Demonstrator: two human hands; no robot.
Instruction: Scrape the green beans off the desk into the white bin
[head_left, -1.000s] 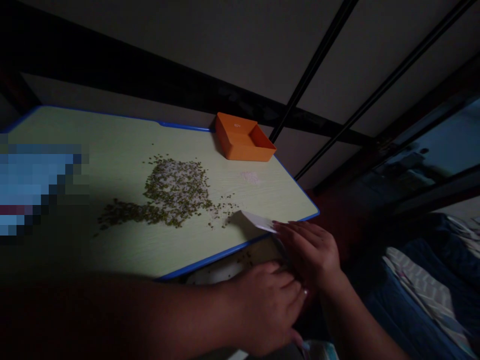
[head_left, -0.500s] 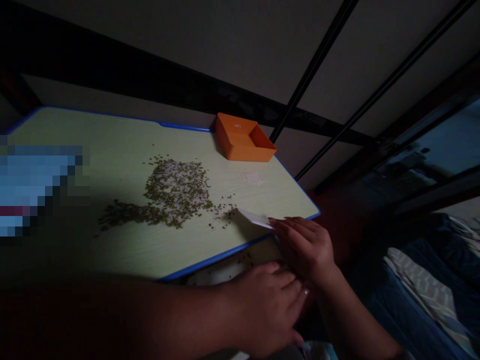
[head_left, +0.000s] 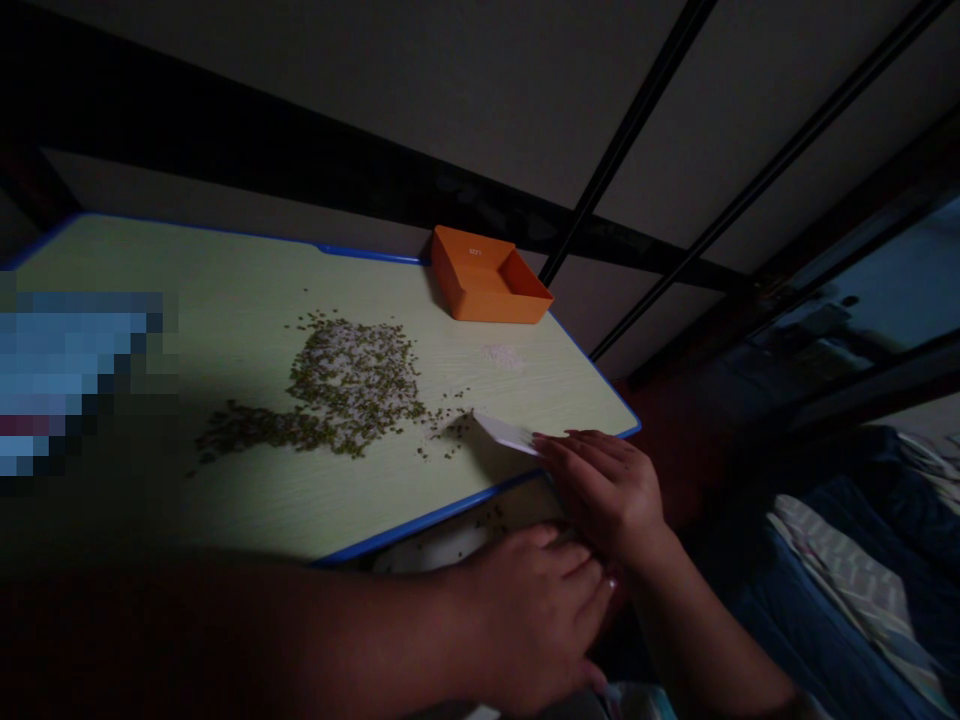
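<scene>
My right hand (head_left: 611, 490) grips a thin white card (head_left: 510, 435), its far edge tilted over the tabletop beside a few scattered grains (head_left: 442, 425). Left of the card lies a spread heap of small green beans mixed with white rice-like grains (head_left: 356, 385). Below the table edge, my left hand (head_left: 536, 610) has its fingers curled downward close to my right wrist; what they hold, if anything, is hidden. Next to it, partly covered by my forearm, is a white surface (head_left: 435, 550) with several dark grains on it.
An open orange box (head_left: 499, 290) stands at the table's back edge. In front of it lies a small patch of white grains (head_left: 502, 356). The pale table (head_left: 187, 260) has a blue rim. A pixelated blue area (head_left: 67, 350) is at left, and bedding (head_left: 847, 560) at right.
My right hand and the card have shifted very slightly left and up. The left hand and the heap look the same.
</scene>
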